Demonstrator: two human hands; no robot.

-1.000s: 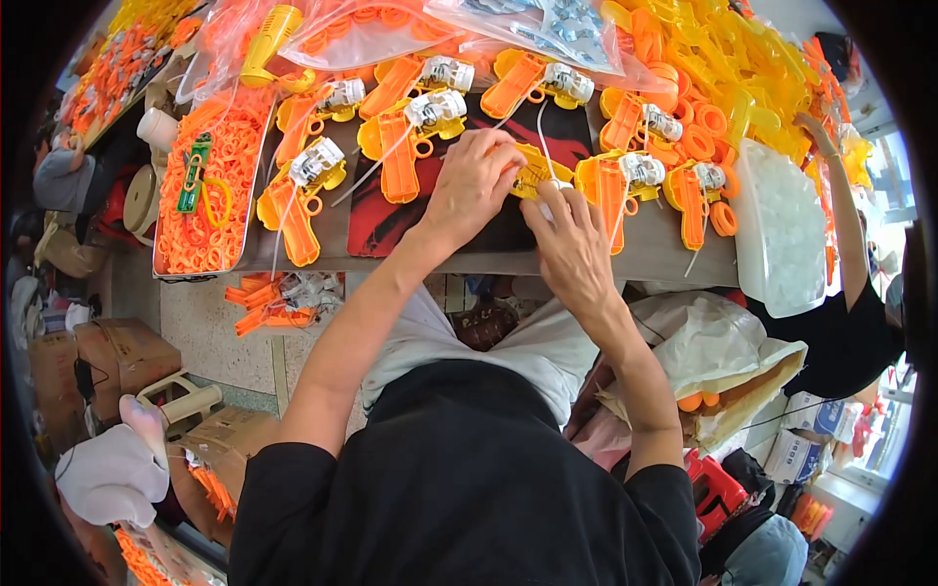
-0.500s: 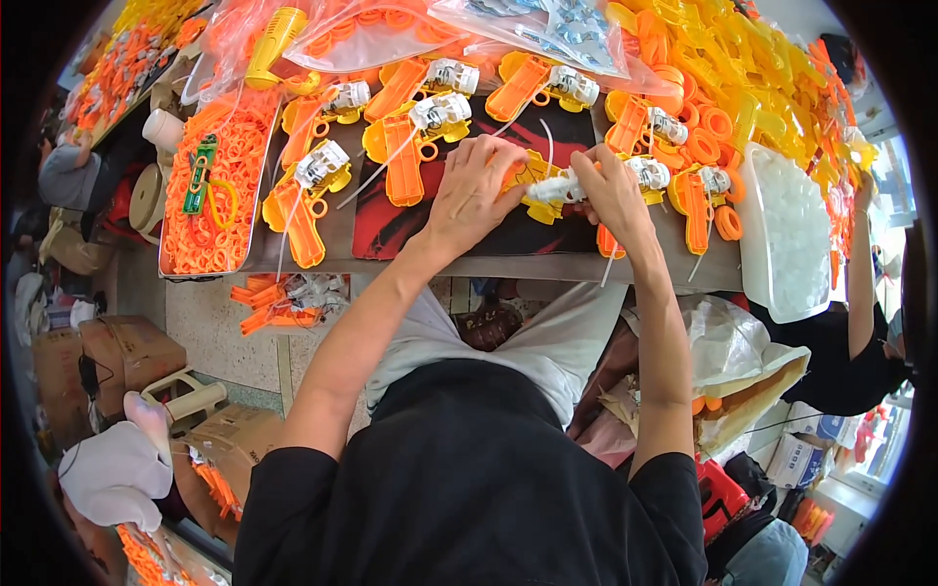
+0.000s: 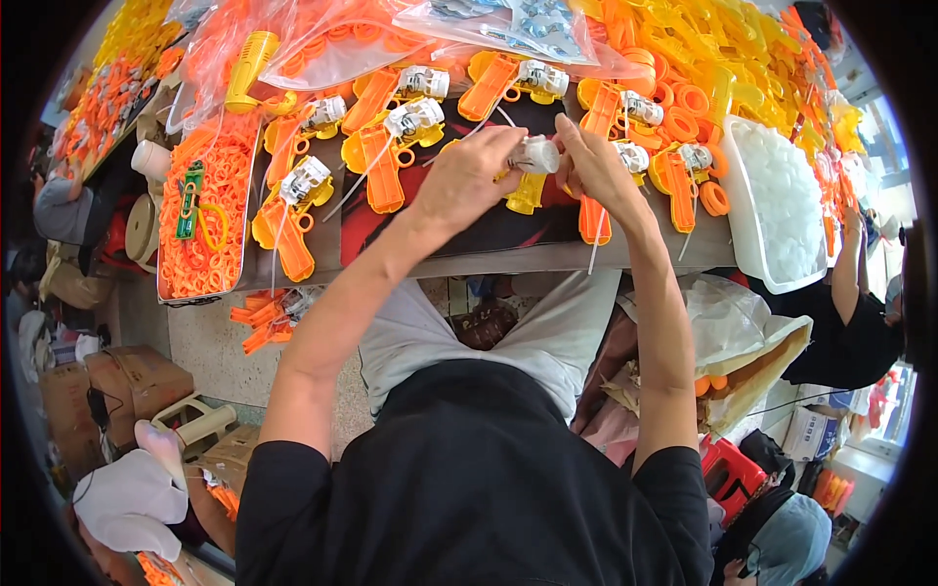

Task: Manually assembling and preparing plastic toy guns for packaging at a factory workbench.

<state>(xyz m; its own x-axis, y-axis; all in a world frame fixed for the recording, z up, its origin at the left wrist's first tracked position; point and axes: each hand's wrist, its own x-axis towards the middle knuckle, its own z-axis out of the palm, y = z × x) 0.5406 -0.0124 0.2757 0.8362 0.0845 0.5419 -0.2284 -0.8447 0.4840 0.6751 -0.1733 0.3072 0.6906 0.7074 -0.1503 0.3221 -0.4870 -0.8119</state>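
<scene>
I have a stubby, white, cylindrical plastic part (image 3: 535, 154) in my left grip (image 3: 464, 183), the fingers closed about its left side, so that its round right end sticks out toward my other hand. My right grip (image 3: 601, 171) is just beside that end, fingers bent and thumb side up; I cannot tell whether it touches the part or has hold of anything. A yellow plastic housing (image 3: 526, 195) shows right below the white part and is partly covered by it; I cannot tell what bears the housing. All this sits over a black-and-red mat (image 3: 469, 246) on the grey counter (image 3: 708, 252).

Around my hands, left, right and beyond, lie orange-and-yellow pistol-shaped plastic assemblies (image 3: 376, 161), each with a white, ribbed cylinder at its upper end. Thin white strips (image 3: 363, 179) trail from several of them.

Well to my left, a shallow tray (image 3: 200, 297) is heaped with small orange plastic rings (image 3: 220, 256), and a slim green object with a yellow loop (image 3: 190, 205) rests on them. To my right, a translucent white plastic bin (image 3: 740, 207) holds pale, clear pieces. Past it, at the far right, yellow plastic parts (image 3: 743, 63) are piled high.
</scene>
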